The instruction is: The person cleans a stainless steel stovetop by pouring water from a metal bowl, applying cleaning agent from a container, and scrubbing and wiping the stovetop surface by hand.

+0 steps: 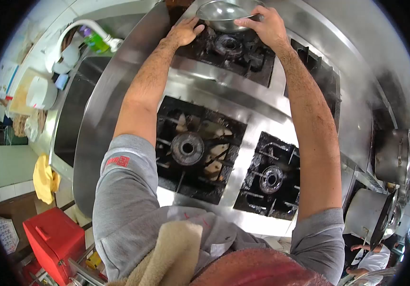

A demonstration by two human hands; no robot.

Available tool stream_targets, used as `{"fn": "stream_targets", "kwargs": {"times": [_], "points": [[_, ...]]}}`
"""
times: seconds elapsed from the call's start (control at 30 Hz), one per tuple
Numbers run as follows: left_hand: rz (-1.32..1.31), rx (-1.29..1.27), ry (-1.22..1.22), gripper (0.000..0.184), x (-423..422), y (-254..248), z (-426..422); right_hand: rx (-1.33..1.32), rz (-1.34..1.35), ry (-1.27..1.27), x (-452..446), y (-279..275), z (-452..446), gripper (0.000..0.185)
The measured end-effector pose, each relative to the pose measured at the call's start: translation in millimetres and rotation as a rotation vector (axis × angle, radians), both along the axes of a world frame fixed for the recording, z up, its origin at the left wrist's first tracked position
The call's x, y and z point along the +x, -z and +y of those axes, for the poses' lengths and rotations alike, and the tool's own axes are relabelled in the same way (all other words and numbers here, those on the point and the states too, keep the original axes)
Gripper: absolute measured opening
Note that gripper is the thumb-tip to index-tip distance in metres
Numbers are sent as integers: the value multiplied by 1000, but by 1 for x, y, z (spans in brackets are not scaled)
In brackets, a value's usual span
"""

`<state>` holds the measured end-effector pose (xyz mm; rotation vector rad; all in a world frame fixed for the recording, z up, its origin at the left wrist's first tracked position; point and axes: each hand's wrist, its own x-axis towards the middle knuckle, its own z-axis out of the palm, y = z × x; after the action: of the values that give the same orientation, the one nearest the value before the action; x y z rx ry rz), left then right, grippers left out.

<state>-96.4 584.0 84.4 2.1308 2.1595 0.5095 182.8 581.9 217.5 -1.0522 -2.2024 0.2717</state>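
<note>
A shiny metal bowl point(224, 25) is at the top of the view, over the back burner point(229, 45). My right hand point(268, 27) grips its right rim, thumb on the inner side and fingers around the edge. At the bowl's left, my left hand point(183, 33) is low over the stove grate with its fingers apart. Whether its fingertips touch the bowl I cannot tell. Below my forearms lie a front left burner point(188, 148) and a front right burner point(271, 179), both with black grates.
To the left are a sink point(79, 90) with a white faucet point(93, 26), a green bottle point(96, 43) and a white container point(41, 92). A red box point(55, 240) stands lower left. Large pots point(390, 157) line the right side. Another person point(374, 261) is at lower right.
</note>
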Motion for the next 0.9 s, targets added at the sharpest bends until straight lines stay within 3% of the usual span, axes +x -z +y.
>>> {"fn": "stream_targets", "kwargs": {"times": [0.17, 0.23, 0.3, 0.37, 0.43, 0.5, 0.63, 0.67, 0.77, 0.8, 0.9], "points": [[233, -176, -156, 60, 14, 7, -104, -65, -122, -169, -22, -5, -82, 57], [269, -111, 9, 55, 17, 11, -137, -139, -127, -190, -26, 1, -114, 57], [346, -86, 8, 52, 17, 13, -179, -99, -192, -256, -30, 4, -140, 56], [208, 134, 15, 52, 16, 17, -231, 16, -163, -299, -35, 22, -174, 54], [-111, 81, 51, 53, 12, 18, -271, 29, -185, -341, -37, 32, -204, 53], [-347, -161, 87, 59, 9, 34, -312, 38, -178, -389, -36, 41, -235, 53], [-259, -126, -77, 52, 22, 60, -404, -74, -183, -497, -32, 49, -298, 53], [-363, 40, -68, 50, 28, 61, -431, -89, -192, -510, -32, 48, -314, 52], [-347, 53, -96, 56, 36, 54, -504, -109, -144, -572, -33, 53, -360, 52], [-307, 130, -75, 51, 27, 77, -521, -169, -177, -570, -31, 48, -377, 52], [33, -42, -155, 46, 40, 75, -587, -269, -240, -570, -31, 41, -425, 53]]}}
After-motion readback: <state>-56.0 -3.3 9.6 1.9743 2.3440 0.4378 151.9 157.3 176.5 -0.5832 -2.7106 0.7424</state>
